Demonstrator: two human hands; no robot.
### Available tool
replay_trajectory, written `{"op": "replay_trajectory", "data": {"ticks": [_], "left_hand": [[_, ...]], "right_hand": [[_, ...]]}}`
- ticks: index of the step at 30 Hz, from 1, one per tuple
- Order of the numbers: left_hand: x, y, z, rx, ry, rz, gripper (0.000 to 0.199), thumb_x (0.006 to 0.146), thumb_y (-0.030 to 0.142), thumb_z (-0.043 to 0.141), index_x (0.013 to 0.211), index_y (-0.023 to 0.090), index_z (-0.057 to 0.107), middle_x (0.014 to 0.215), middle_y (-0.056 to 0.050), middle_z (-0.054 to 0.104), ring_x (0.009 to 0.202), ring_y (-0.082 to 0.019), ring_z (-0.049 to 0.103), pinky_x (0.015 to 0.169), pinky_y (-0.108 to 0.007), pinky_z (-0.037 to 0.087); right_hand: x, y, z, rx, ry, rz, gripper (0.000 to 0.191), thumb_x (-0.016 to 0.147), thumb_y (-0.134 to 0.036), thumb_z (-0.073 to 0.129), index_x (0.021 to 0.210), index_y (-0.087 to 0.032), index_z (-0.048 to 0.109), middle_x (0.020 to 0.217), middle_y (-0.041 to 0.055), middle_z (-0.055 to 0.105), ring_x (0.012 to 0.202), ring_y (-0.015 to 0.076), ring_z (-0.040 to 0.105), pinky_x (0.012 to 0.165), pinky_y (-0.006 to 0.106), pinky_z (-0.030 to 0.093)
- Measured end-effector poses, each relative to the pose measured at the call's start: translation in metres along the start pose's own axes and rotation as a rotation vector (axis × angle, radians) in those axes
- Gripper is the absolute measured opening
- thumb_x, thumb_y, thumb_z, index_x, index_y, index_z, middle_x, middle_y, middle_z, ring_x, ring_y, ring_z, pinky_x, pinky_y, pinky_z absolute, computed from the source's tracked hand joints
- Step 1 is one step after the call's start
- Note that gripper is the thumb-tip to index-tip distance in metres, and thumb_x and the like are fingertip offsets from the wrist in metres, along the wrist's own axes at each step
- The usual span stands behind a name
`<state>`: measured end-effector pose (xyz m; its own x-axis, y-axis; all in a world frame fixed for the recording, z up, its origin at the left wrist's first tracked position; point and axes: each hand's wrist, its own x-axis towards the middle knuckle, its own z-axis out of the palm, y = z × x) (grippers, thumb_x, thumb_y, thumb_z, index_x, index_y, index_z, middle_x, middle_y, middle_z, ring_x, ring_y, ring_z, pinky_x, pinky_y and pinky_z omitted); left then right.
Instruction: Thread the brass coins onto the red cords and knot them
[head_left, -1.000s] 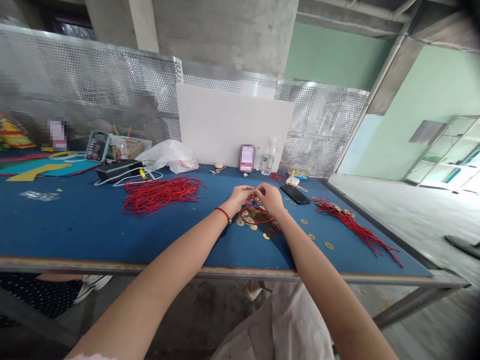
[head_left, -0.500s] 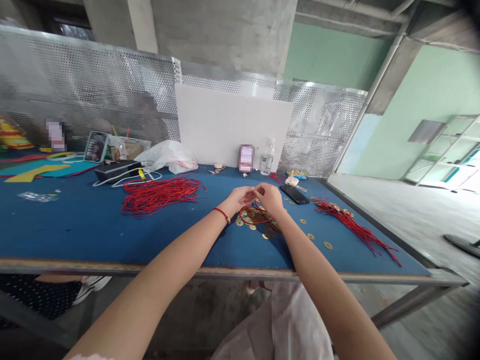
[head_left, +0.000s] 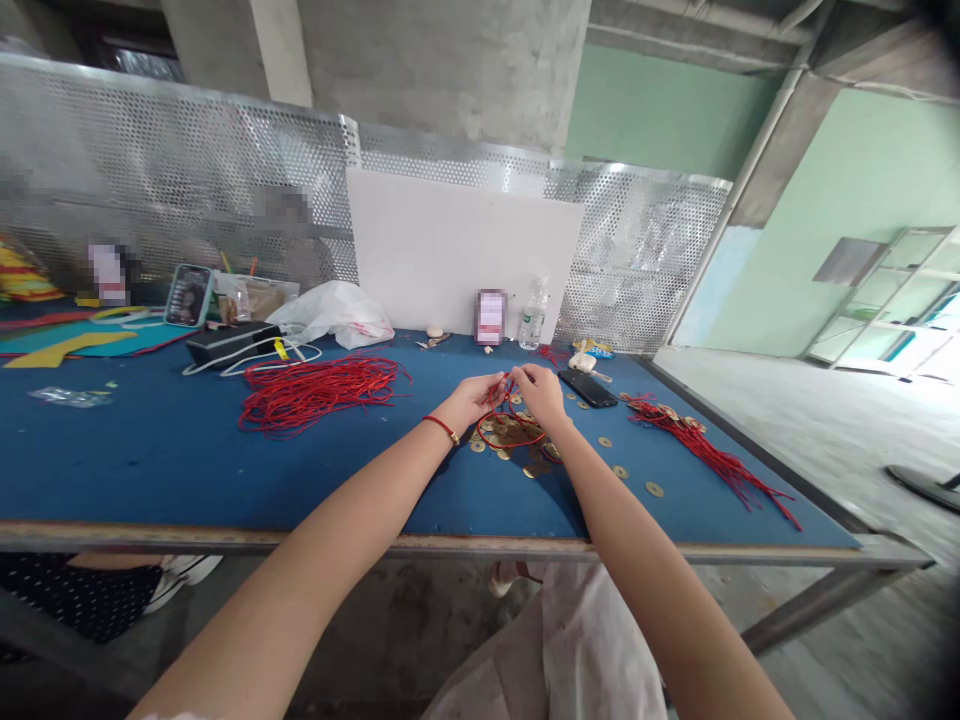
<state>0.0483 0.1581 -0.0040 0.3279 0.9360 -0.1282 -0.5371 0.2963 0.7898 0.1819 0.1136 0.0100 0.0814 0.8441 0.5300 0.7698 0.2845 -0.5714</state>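
My left hand and my right hand meet above a heap of round brass coins with holes in them. A thin red cord runs between their fingertips and hangs in a loop over the heap. Both hands pinch this cord; the spot where the fingers come together is too small to make out clearly. Left of my hands lies a loose bundle of red cords. To the right, coins strung on red cords lie in a long bunch.
On the blue tabletop, a black phone lies right of my hands. Behind stand a water bottle and an upright phone against a white board. A white plastic bag and a black box sit left.
My fingertips have drawn slightly apart, and more of the red cord shows between them. The view has shifted a little.
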Motion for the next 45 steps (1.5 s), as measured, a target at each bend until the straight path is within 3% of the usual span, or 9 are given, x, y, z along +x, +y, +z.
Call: {"op": "replay_trajectory", "data": {"ticks": [4, 8, 14, 21, 29, 33, 39, 45], "left_hand": [[0.002, 0.001, 0.001, -0.011, 0.001, -0.035, 0.009, 0.078, 0.002, 0.067, 0.072, 0.010, 0.067, 0.062, -0.003, 0.063, 0.053, -0.007, 0.057, 0.061, -0.020, 0.051], [0.000, -0.002, 0.005, 0.035, -0.018, 0.013, 0.015, 0.081, -0.001, 0.062, 0.069, 0.007, 0.067, 0.062, -0.004, 0.065, 0.053, -0.007, 0.057, 0.060, -0.019, 0.049], [-0.012, -0.003, 0.011, 0.253, -0.015, 0.144, 0.009, 0.069, -0.002, 0.073, 0.071, 0.007, 0.070, 0.064, -0.007, 0.067, 0.055, -0.010, 0.060, 0.063, -0.023, 0.047], [-0.015, -0.003, 0.017, 0.456, 0.055, 0.280, 0.017, 0.067, -0.004, 0.069, 0.063, 0.012, 0.068, 0.057, -0.002, 0.064, 0.053, -0.011, 0.056, 0.068, -0.027, 0.047], [-0.007, -0.002, 0.011, 0.853, 0.120, 0.467, 0.018, 0.070, 0.003, 0.067, 0.057, 0.015, 0.067, 0.062, -0.004, 0.066, 0.063, -0.015, 0.056, 0.063, -0.025, 0.039], [-0.006, -0.004, 0.011, 0.833, 0.131, 0.434, 0.019, 0.071, 0.005, 0.066, 0.056, 0.016, 0.063, 0.055, -0.002, 0.060, 0.055, -0.014, 0.051, 0.060, -0.025, 0.037], [-0.013, -0.005, 0.021, 0.611, 0.113, 0.261, 0.029, 0.077, 0.004, 0.052, 0.052, 0.017, 0.051, 0.050, 0.000, 0.054, 0.049, -0.012, 0.050, 0.055, -0.025, 0.036], [-0.018, -0.001, 0.023, 0.487, 0.076, 0.161, 0.019, 0.078, 0.008, 0.053, 0.061, 0.015, 0.056, 0.056, -0.001, 0.060, 0.052, -0.013, 0.055, 0.059, -0.025, 0.042]], "right_hand": [[0.004, 0.008, 0.006, 0.069, -0.105, 0.095, 0.035, 0.091, -0.037, 0.044, 0.069, -0.019, 0.065, 0.071, 0.0028, 0.067, 0.069, 0.0161, 0.059, 0.065, 0.024, 0.040], [0.007, 0.013, 0.017, 0.391, -0.258, 0.104, 0.031, 0.090, -0.030, 0.043, 0.069, -0.017, 0.063, 0.075, 0.0032, 0.070, 0.074, 0.0150, 0.063, 0.070, 0.023, 0.047], [0.002, 0.014, 0.012, 0.731, -0.259, 0.328, 0.013, 0.079, -0.023, 0.058, 0.072, -0.016, 0.067, 0.068, 0.0007, 0.069, 0.063, 0.0120, 0.063, 0.067, 0.024, 0.053], [0.003, 0.015, 0.010, 0.704, -0.191, 0.417, 0.008, 0.073, -0.019, 0.064, 0.066, -0.016, 0.067, 0.060, -0.0003, 0.065, 0.054, 0.0095, 0.057, 0.058, 0.022, 0.051], [0.005, 0.021, 0.015, 0.561, -0.160, 0.320, 0.011, 0.074, -0.023, 0.062, 0.065, -0.017, 0.063, 0.057, -0.0010, 0.062, 0.054, 0.0118, 0.057, 0.054, 0.023, 0.048], [0.007, 0.025, 0.018, 0.481, -0.141, 0.262, 0.011, 0.075, -0.025, 0.060, 0.067, -0.017, 0.063, 0.059, -0.0005, 0.063, 0.056, 0.0122, 0.059, 0.054, 0.022, 0.047], [0.010, 0.027, 0.020, 0.470, -0.122, 0.230, 0.009, 0.074, -0.024, 0.061, 0.069, -0.017, 0.062, 0.060, -0.0003, 0.064, 0.055, 0.0125, 0.058, 0.055, 0.023, 0.048], [0.010, 0.027, 0.019, 0.499, -0.115, 0.209, 0.010, 0.074, -0.025, 0.061, 0.071, -0.017, 0.063, 0.061, 0.0004, 0.065, 0.053, 0.0128, 0.058, 0.055, 0.024, 0.048]]}}
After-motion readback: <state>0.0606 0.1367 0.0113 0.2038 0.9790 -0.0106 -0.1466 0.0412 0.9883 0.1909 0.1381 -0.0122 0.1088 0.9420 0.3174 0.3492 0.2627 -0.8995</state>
